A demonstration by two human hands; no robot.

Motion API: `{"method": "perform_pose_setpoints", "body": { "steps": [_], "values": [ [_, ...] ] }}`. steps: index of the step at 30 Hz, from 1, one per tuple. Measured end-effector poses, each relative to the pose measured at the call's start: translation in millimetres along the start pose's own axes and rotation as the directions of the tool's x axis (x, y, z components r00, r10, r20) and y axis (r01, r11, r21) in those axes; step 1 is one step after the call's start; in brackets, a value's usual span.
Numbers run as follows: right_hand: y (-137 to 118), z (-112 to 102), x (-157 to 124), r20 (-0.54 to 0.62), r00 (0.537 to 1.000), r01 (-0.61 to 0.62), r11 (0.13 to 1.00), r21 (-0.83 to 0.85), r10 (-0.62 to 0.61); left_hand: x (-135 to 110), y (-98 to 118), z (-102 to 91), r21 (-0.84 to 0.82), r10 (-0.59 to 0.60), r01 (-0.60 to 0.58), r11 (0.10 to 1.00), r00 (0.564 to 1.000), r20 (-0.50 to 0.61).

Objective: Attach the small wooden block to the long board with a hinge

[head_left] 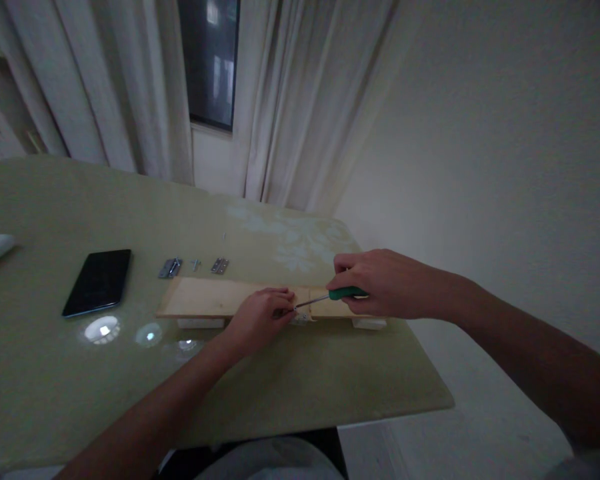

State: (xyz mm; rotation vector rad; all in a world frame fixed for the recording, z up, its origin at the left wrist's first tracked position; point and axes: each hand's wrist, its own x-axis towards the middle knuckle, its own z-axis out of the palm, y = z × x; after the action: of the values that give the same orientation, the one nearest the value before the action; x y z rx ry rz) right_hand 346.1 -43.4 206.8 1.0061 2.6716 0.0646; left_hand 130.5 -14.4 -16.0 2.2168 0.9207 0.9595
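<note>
Bench (280,387): right hand (385,283), grip closed round the handle of a screwdriver (347,293), presumably light, stiff, best held there; left hand (260,317) on wooden board (205,297), hold indeterminable.

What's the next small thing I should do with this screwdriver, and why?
Probably tilt the screwdriver more upright: its shaft slants low over the wooden board, from your right hand to your left hand. What it meets there is too small to make out.
</note>
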Motion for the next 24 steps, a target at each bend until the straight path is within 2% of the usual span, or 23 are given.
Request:
{"method": "perform_pose_setpoints", "body": {
  "steps": [5, 12, 17, 24],
  "values": [
    [-6.5, 0.3, 8.3, 0.036, 0.999, 0.010, 1.000, 0.004, -0.010, 0.4, 0.3, 0.1, 0.017, 0.022, -0.022, 1.000, 1.000, -0.001],
    [-4.6, -6.7, 8.9, -0.012, 1.000, 0.003, 1.000, -0.024, -0.003, -0.7, -4.9, 3.4, -0.007, 0.019, -0.019, 1.000, 1.000, -0.011],
    [-4.9, -6.3, 13.6, 0.050, 0.999, 0.007, 0.999, -0.038, -0.005, -0.6, -4.0, 3.0, 0.000, 0.008, -0.008, 1.000, 1.000, -0.008],
    [-3.4, -8.3, 17.0, 0.076, 0.997, -0.014, 1.000, -0.010, 0.015, 0.3, -2.5, 1.8, 0.034, 0.022, -0.022, 0.999, 1.000, 0.007]
  ]
}}
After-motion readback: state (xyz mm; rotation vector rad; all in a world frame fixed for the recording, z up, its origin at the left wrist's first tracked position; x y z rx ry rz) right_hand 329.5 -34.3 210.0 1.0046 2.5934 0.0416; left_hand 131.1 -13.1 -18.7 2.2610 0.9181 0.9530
